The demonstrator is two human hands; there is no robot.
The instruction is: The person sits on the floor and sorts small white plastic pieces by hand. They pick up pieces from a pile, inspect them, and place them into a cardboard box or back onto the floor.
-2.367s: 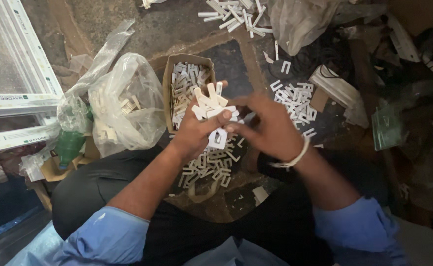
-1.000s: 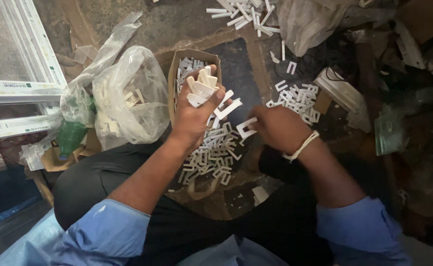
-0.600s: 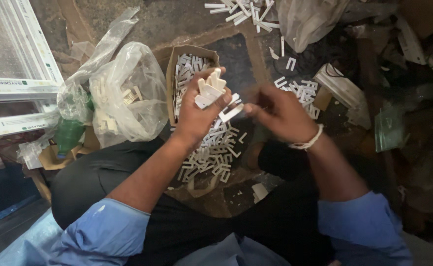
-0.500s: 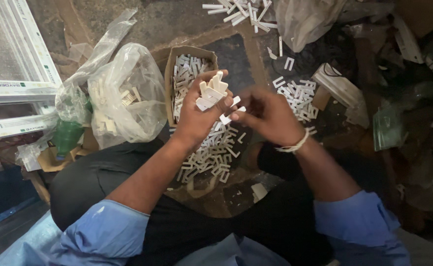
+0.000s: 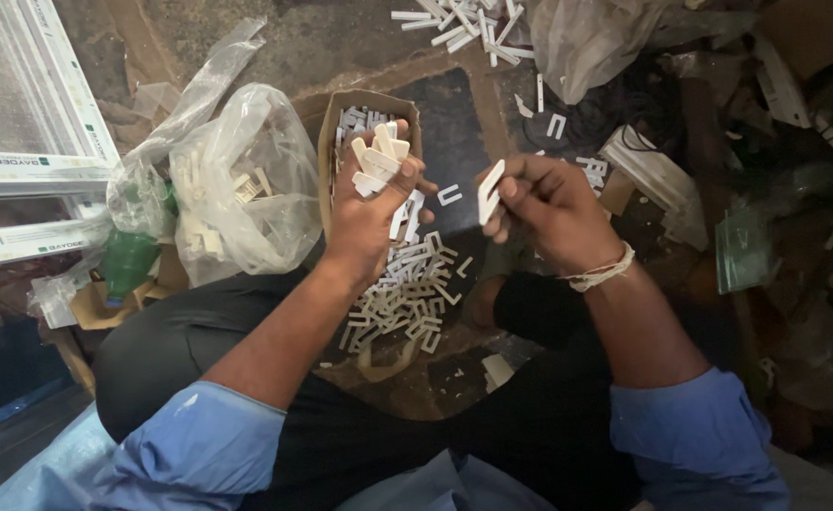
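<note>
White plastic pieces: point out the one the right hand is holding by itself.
The flat white piece pinched in the right hand; the left hand grips a whole stack instead.

Clear plastic bag (image 5: 237, 185), green bottle (image 5: 128, 265), white window frame (image 5: 28, 170).

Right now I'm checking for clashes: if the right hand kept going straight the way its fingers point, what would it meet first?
Probably the left hand and its stack of white clips. The right hand, pinching one white clip, points leftward at them across a small gap; depth is unclear.
</note>
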